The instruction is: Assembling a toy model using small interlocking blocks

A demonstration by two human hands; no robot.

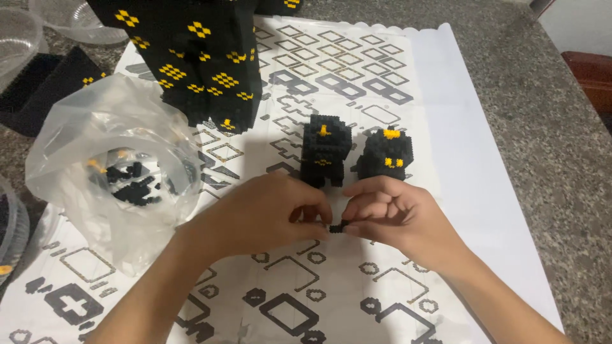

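My left hand (264, 213) and my right hand (395, 216) meet over a printed instruction sheet (459, 146), fingertips pinching a tiny black brick piece (338, 227) between them. Just beyond my fingers stand two small black block figures with yellow details, one squarer (325, 150) and one rounder (384, 155). A tall black brick build with yellow diamond marks (191, 57) stands further back on the left.
A crumpled clear plastic bag (108, 165) holding loose black and yellow bricks lies at the left. Clear plastic tubs (70, 19) sit at the far left corner. The sheet lies on a speckled stone counter (542, 127).
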